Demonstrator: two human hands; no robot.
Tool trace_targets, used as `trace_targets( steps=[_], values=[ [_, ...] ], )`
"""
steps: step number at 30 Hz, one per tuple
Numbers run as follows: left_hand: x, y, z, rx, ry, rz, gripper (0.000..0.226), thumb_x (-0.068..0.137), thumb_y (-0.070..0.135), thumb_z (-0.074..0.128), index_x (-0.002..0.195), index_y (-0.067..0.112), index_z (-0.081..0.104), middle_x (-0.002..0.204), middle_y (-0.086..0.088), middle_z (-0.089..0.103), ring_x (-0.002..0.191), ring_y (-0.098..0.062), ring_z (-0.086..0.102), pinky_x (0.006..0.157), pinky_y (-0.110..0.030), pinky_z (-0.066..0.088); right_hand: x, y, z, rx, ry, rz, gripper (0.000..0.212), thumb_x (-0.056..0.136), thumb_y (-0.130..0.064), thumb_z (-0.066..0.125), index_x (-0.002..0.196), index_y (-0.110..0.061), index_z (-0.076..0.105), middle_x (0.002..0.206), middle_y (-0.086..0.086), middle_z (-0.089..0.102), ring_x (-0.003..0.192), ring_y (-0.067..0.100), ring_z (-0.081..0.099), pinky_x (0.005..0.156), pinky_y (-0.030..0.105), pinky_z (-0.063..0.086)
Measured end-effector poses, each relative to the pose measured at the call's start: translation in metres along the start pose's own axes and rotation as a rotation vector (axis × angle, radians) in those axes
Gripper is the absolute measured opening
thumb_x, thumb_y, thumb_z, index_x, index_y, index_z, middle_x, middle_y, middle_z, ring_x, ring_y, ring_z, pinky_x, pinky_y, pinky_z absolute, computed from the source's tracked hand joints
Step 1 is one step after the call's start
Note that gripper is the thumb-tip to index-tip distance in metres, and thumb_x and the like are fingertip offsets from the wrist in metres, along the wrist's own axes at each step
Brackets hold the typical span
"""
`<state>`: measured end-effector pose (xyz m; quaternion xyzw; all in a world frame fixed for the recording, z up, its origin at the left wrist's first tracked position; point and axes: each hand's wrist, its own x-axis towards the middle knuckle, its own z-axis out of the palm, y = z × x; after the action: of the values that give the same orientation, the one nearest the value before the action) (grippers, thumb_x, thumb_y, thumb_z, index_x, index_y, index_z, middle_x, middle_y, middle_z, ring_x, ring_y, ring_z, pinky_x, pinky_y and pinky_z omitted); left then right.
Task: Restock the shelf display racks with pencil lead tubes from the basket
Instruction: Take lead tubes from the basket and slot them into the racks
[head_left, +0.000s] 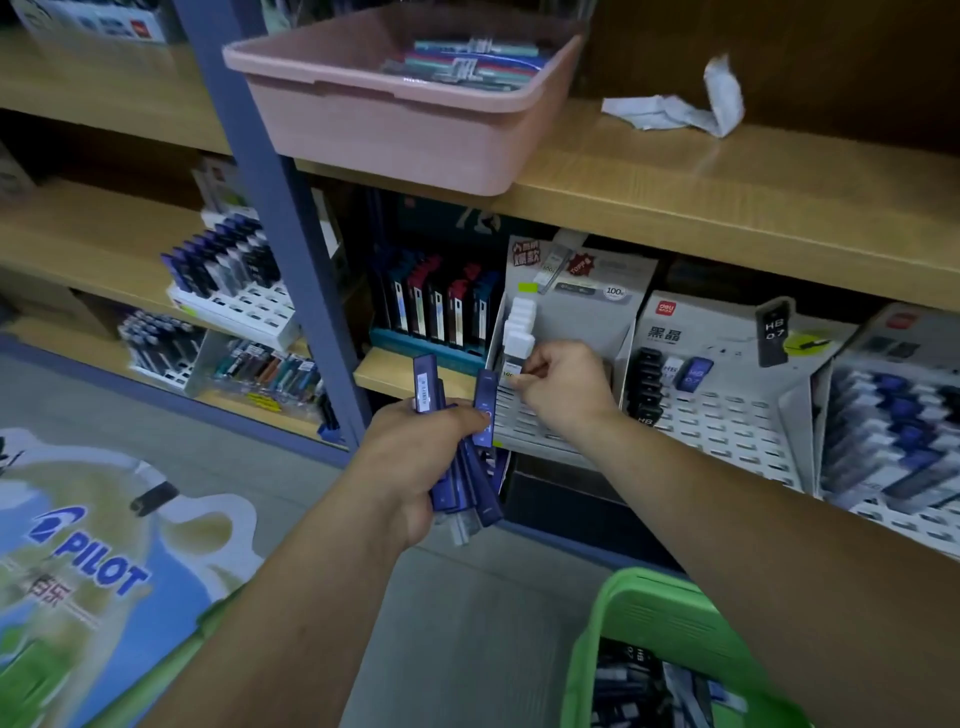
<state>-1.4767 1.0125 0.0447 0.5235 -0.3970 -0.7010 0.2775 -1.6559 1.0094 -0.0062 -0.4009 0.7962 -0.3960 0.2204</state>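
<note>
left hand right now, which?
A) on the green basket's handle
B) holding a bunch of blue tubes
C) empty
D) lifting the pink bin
B: the left hand grips a bundle of blue tubes in front of the shelf, while the right hand pinches a white tube at the grey rack.

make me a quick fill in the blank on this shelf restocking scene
The left hand grips a bundle of ___ tubes.
The right hand pinches a ___ tube at the grey rack.
The basket at lower right is ___.
The tub on the upper shelf is ___.
Missing: blue, white, green, pink.
</note>
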Motion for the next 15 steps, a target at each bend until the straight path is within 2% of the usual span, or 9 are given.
trace_targets(
  steps=[2,5,8,10,13,15],
  values=[
    [-0.001,0.000,0.000,-0.015,0.004,0.001,0.015,0.089,0.002,0.076,0.103,0.003,0.071,0.070,-0.009,0.067,0.052,-0.020,0.063,0.046,-0.026,0.053,0.001,-0.002,0.001,-0.068,-0.015,-0.011,0.022,0.088,-0.012,0.079,0.073,-0.012,0.063,0.068,-0.001,0.061,0.066,0.015,0.057,0.061,0.025,0.045],
    [-0.003,0.001,-0.001,-0.031,-0.002,0.006,0.016,0.089,0.001,0.076,0.104,0.002,0.071,0.062,-0.005,0.067,0.046,-0.016,0.063,0.045,-0.026,0.052,0.003,-0.004,0.004,-0.092,0.003,0.006,0.016,0.086,-0.012,0.080,0.078,-0.008,0.067,0.072,0.001,0.064,0.071,0.019,0.061,0.065,0.027,0.051],
    [-0.005,0.003,0.000,-0.038,-0.012,0.004,0.013,0.090,0.000,0.074,0.101,0.003,0.071,0.057,-0.002,0.068,0.044,-0.014,0.063,0.043,-0.025,0.052,0.003,-0.009,0.001,-0.043,0.011,0.075,0.019,0.082,-0.014,0.085,0.077,-0.013,0.066,0.075,0.000,0.065,0.073,0.018,0.063,0.061,0.025,0.050],
    [-0.007,0.003,0.000,-0.030,-0.021,0.003,0.010,0.090,0.000,0.073,0.099,0.005,0.071,0.056,-0.001,0.068,0.044,-0.013,0.063,0.044,-0.024,0.051,-0.001,-0.013,-0.001,0.006,0.023,0.067,0.025,0.078,-0.015,0.089,0.083,-0.013,0.064,0.075,-0.001,0.064,0.071,0.016,0.061,0.063,0.028,0.050],
    [-0.008,0.003,0.002,-0.003,-0.020,0.018,0.014,0.089,0.002,0.075,0.102,0.004,0.072,0.060,-0.001,0.069,0.049,-0.015,0.064,0.047,-0.025,0.052,-0.008,-0.019,-0.007,0.080,0.082,-0.145,0.027,0.083,-0.012,0.083,0.094,-0.015,0.058,0.075,-0.003,0.056,0.068,0.012,0.054,0.064,0.028,0.049],
    [-0.010,0.003,0.006,0.008,-0.021,0.021,0.017,0.088,0.002,0.076,0.104,0.005,0.072,0.061,-0.001,0.070,0.048,-0.012,0.065,0.047,-0.025,0.052,-0.009,-0.021,-0.011,0.020,0.120,-0.312,0.021,0.090,-0.010,0.074,0.097,-0.018,0.056,0.077,-0.002,0.054,0.071,0.015,0.054,0.067,0.032,0.051]
  ],
)
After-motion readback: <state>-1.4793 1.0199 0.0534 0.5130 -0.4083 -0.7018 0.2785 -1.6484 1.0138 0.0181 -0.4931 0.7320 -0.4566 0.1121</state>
